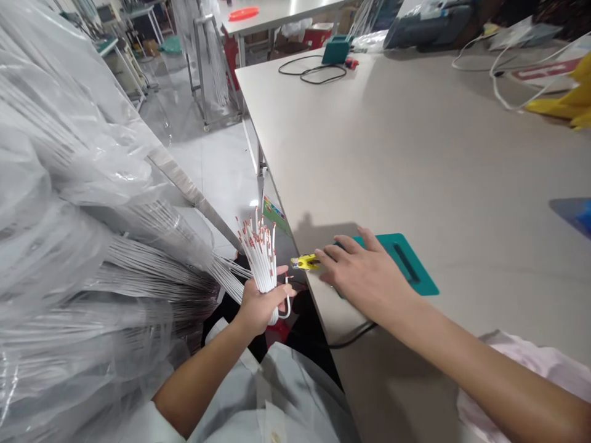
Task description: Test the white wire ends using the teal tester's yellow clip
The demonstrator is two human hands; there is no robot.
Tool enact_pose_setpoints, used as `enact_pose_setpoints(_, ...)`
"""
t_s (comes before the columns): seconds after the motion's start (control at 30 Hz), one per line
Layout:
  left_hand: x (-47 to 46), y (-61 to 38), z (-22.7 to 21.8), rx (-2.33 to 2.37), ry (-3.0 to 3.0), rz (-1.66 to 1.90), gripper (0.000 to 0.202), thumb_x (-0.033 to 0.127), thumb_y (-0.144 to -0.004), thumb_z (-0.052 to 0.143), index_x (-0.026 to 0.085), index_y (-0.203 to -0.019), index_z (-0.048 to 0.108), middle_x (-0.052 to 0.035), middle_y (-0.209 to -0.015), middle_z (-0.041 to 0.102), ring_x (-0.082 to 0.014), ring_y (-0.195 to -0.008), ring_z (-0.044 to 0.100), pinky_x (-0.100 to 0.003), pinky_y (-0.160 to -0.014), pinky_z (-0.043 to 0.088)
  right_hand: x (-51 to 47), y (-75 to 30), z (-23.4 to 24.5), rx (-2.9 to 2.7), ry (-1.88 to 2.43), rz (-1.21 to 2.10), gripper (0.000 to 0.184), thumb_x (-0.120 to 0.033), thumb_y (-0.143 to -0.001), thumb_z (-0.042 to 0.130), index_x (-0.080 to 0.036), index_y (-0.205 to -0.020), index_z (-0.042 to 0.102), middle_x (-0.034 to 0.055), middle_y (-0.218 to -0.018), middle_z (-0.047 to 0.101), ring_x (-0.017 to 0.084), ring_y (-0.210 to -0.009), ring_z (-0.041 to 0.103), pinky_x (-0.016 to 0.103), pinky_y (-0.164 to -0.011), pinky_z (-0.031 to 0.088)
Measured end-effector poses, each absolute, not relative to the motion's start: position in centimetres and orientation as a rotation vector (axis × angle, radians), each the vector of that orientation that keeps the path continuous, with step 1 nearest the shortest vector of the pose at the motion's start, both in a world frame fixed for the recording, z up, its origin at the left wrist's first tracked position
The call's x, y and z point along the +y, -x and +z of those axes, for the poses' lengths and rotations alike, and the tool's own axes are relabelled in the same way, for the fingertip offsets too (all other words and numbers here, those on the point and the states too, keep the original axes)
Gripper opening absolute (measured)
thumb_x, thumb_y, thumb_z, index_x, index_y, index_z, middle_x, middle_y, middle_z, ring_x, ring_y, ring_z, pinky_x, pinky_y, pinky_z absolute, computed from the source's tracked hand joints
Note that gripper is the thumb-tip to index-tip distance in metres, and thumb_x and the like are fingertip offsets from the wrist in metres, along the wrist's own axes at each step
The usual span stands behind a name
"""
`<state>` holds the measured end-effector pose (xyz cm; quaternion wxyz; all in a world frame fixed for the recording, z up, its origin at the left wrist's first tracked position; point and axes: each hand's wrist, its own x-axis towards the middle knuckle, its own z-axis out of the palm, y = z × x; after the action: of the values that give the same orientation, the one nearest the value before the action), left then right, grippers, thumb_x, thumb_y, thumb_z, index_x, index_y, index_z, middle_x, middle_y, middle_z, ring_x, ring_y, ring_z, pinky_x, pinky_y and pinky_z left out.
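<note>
My left hand (261,304) is closed round a bundle of thin white wires (263,258). Their bare copper ends point upward in a loose fan. One wire (287,301) bends out of the bundle beside my thumb, with its stripped end up. On the table, my right hand (357,271) lies palm down over a flat teal device (413,264) with a dark slot, fingers spread. A small yellow piece with a metallic tip (305,263) sticks out past its fingertips over the table edge. Whatever lies under the palm is hidden.
Long white wires in clear plastic (152,264) hang on my left. Across the pale table (415,147) are another teal device (337,49) with a black cable, white cords (498,86) and a yellow item (566,98). Pink cloth (545,369) lies near my right forearm.
</note>
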<state>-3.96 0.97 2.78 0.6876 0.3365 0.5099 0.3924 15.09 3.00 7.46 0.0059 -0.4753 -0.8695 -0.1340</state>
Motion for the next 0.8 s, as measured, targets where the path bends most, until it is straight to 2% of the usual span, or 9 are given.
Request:
enact_pose_setpoints(0.2,1.8,3.3,2.7,1.147,-0.705,0.915,0.056,0.026,-0.060,0.074,0.008,-0.112,0.062,-0.0013,-0.056,0.064,-0.0060,-0.042,0.045,-0.021,-0.044,0.036,4.1,-15.3,7.2,-2.786,1.529,-0.229,0.023,-0.025,-0.070,0.071,-0.018,-0.091,0.067,0.0105,-0.085,0.068,0.032,-0.088,0.057,0.059,-0.093,0.029)
enact_pose_setpoints(0.3,2.0,3.3,2.6,1.137,-0.699,0.928,0.057,0.026,-0.060,0.074,0.009,-0.112,0.062,-0.0031,-0.060,0.067,-0.0060,-0.042,0.046,-0.021,-0.045,0.036,4.8,-15.7,7.0,-2.781,1.526,-0.062,0.019,-0.030,-0.073,0.068,-0.020,-0.090,0.066,0.0091,-0.083,0.069,0.031,-0.087,0.059,0.057,-0.090,0.031)
enact_pose_setpoints(0.43,1.9,3.6,2.4,1.132,-0.674,0.928,0.059,0.028,-0.059,0.075,0.010,-0.114,0.062,-0.0027,-0.060,0.067,-0.0064,-0.042,0.046,-0.022,-0.044,0.035,5.6,-16.1,7.3,-2.789,1.539,0.181,0.011,-0.025,-0.077,0.062,-0.023,-0.086,0.067,0.0063,-0.077,0.070,0.030,-0.095,0.059,0.051,-0.087,0.032)
enact_pose_setpoints(0.5,1.9,3.8,2.4,1.139,-0.657,0.927,0.060,0.030,-0.059,0.076,0.010,-0.113,0.062,-0.0028,-0.060,0.067,-0.0062,-0.041,0.045,-0.022,-0.044,0.035,6.0,-16.0,7.8,-2.789,1.613,0.296,0.008,-0.025,-0.077,0.061,-0.023,-0.082,0.068,0.0056,-0.075,0.070,0.027,-0.092,0.060,0.044,-0.082,0.035)
enact_pose_setpoints(0.63,1.9,4.1,2.6,1.144,-0.627,0.939,0.062,0.029,-0.058,0.076,0.008,-0.113,0.061,-0.0044,-0.061,0.068,-0.0057,-0.041,0.044,-0.022,-0.044,0.034,6.0,-15.0,8.5,-2.768,1.738,0.301,0.009,-0.025,-0.077,0.060,-0.022,-0.078,0.069,0.0054,-0.078,0.069,0.021,-0.083,0.062,0.033,-0.070,0.035)
enact_pose_setpoints(0.8,2.1,4.4,2.7,1.137,-0.602,0.949,0.062,0.024,-0.058,0.076,0.006,-0.115,0.061,-0.0037,-0.058,0.066,-0.0055,-0.042,0.043,-0.021,-0.044,0.034,5.6,-13.5,8.6,-2.814,1.705,0.256,0.011,-0.024,-0.079,0.060,-0.021,-0.074,0.069,0.0056,-0.079,0.070,0.020,-0.084,0.063,0.032,-0.068,0.032)
